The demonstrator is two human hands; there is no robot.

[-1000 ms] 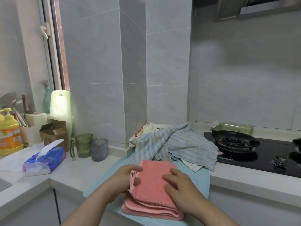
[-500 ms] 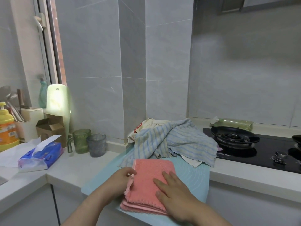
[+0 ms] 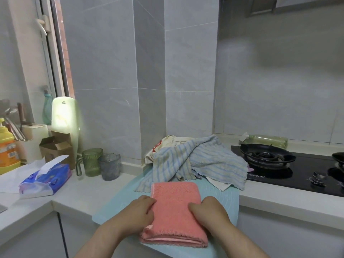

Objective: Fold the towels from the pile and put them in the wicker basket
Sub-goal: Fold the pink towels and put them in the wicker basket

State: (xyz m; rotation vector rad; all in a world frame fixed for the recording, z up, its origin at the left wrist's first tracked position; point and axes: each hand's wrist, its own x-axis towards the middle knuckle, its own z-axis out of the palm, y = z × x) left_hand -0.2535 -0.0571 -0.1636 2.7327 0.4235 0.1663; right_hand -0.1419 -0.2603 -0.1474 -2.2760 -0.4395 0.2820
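L hand [image 3: 138, 213] & R hand [image 3: 208, 211] clamp folded salmon-pink terry towel [image 3: 176, 198] by its sides; should lift level, else layers slip.

Soft daylight from window [image 3: 62, 53], far left; green board [image 3: 64, 116] just below it glows, blown out. Wall right of window dimmer, shadowed. Wide-angle bending at edges, overall slightly soft.

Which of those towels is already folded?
The pink towel, a neat rectangle held between the left hand and right hand. The blue-striped towels behind it lie crumpled in a heap.
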